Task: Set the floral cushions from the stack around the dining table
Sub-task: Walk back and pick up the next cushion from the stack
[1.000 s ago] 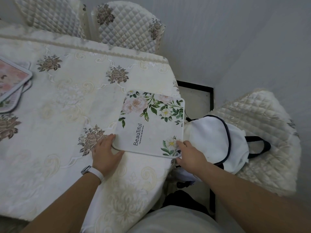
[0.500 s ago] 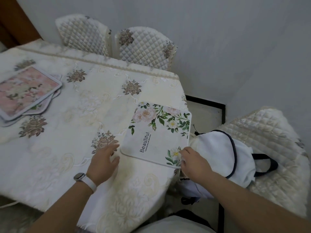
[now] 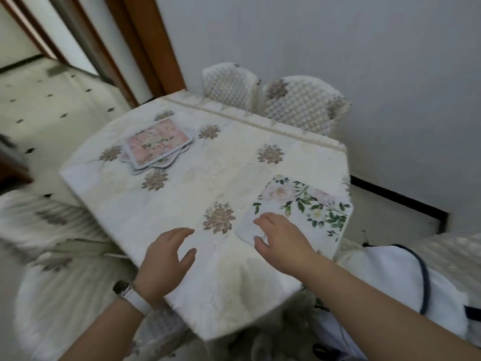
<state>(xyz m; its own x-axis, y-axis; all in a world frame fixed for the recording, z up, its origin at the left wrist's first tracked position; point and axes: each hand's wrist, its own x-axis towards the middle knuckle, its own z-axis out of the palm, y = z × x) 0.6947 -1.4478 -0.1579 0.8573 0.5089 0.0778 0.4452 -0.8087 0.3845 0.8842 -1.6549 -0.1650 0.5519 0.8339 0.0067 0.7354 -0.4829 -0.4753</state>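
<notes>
A white floral cushion [image 3: 309, 207] with green leaves lies flat at the table's near right corner. My right hand [image 3: 281, 238] hovers over its near left corner with fingers spread, holding nothing. My left hand [image 3: 166, 259], a white watch on its wrist, is open above the tablecloth to the left of the cushion, apart from it. The stack of pink floral cushions [image 3: 156, 144] rests on the far left part of the dining table [image 3: 197, 183], well beyond both hands.
Two quilted chairs [image 3: 294, 105] stand behind the table against the grey wall. A chair at the right carries a white bag with dark trim [image 3: 398, 277]. Another covered chair [image 3: 52, 230] sits at the left. A wooden door frame [image 3: 135, 48] stands behind.
Both hands have let go of the white cushion's edges and lifted off. The view has swung up and left, bringing the pink stack and doorway into sight.
</notes>
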